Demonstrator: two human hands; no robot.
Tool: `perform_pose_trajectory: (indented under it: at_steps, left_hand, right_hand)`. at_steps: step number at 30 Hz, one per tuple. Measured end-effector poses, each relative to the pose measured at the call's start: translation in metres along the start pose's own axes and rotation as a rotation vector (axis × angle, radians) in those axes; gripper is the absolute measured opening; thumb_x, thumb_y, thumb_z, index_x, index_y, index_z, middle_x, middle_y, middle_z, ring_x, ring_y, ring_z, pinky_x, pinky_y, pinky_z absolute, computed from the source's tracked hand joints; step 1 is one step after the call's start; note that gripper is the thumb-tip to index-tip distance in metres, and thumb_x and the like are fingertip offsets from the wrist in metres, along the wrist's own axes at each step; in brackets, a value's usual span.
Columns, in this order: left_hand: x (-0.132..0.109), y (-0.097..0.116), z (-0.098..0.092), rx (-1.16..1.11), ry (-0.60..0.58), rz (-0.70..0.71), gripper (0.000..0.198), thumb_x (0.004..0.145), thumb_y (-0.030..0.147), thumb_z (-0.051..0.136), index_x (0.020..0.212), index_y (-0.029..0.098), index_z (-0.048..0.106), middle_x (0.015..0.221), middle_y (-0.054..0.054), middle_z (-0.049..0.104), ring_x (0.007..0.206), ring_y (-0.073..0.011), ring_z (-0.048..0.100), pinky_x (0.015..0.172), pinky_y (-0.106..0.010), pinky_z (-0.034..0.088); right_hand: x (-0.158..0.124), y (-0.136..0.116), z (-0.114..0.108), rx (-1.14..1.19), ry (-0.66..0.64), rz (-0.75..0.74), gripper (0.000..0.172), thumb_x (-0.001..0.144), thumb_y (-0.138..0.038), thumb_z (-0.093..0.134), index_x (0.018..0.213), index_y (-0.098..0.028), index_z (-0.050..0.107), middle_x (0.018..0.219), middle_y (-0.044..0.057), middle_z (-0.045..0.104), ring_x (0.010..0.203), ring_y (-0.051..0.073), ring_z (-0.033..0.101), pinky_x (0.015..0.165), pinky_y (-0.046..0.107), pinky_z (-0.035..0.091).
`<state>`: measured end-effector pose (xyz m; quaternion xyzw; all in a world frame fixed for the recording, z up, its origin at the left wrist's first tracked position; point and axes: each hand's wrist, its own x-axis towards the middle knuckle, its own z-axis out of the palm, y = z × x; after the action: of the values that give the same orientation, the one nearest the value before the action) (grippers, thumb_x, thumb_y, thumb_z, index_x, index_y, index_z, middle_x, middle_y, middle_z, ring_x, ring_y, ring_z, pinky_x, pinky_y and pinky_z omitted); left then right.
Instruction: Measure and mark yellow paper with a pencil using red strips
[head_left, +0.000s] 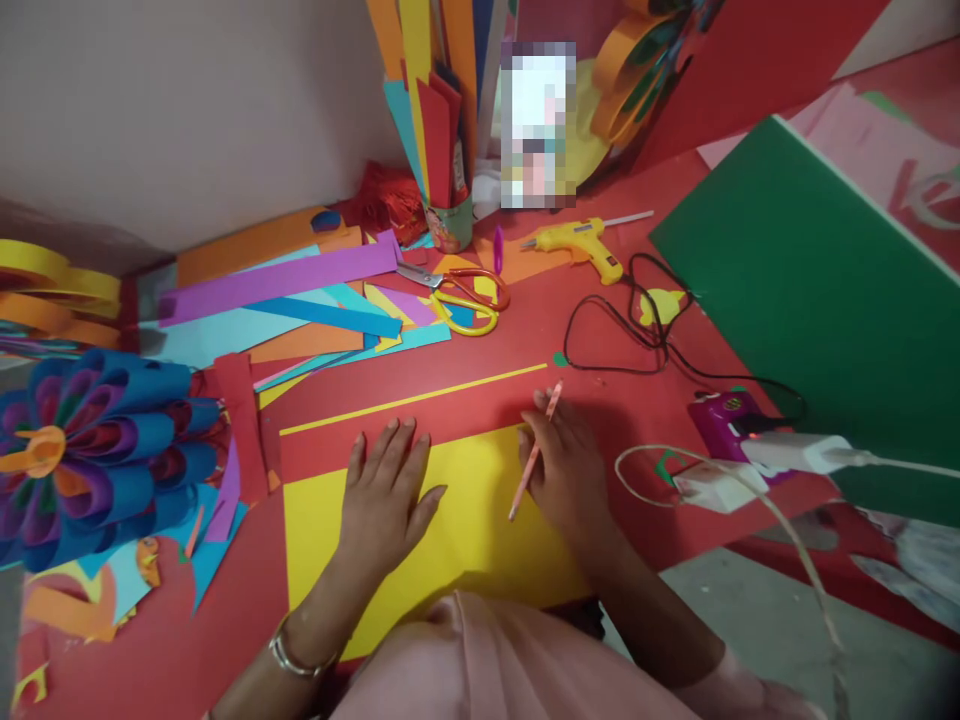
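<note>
A large yellow paper sheet (457,520) lies on the red tabletop in front of me. My left hand (388,490) rests flat on its left part, fingers spread over the far edge. At the sheet's right side, my right hand (566,460) holds a pink patterned pencil (534,450), slanted between thumb and fingers. Beyond the sheet lies a thin yellow paper strip (412,398). Scissors (457,295) with one red and one yellow handle rest farther back, beside a yellow glue gun (581,245).
Coloured paper strips (300,280) are heaped at the back left. A blue paper flower (97,450) sits at the left. A cup (450,225) holds rolled papers. On the right are a black cord (600,368), a purple power socket (720,420) and a green board (810,300).
</note>
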<state>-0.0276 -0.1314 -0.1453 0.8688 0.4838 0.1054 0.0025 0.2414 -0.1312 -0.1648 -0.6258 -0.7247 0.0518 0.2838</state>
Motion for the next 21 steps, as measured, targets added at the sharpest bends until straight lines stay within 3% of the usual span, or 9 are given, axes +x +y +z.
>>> perform_pose_trajectory:
  at_steps: [7,21]
  left_hand:
    - [-0.0003,-0.0002,0.0,-0.001,0.001,0.003,0.061,0.1,0.041,0.058,0.155,0.017,0.046,0.157,-0.019,0.053,0.146,-0.0374,0.05,0.127,-0.058,0.023]
    - [0.0003,0.001,-0.0007,-0.018,0.005,-0.016,0.067,0.099,0.04,0.06,0.161,0.022,0.04,0.158,-0.017,0.052,0.146,-0.0359,0.05,0.128,-0.056,0.023]
  right_hand:
    - [0.0006,-0.0016,-0.0008,-0.027,0.018,-0.004,0.028,0.094,-0.014,0.063,0.123,-0.016,0.061,0.135,0.02,0.069,0.129,0.034,0.064,0.107,0.052,0.055]
    - [-0.0011,0.0001,0.0004,-0.015,0.002,0.007,0.029,0.095,-0.015,0.06,0.125,-0.018,0.062,0.138,0.018,0.068,0.132,0.033,0.062,0.108,0.053,0.054]
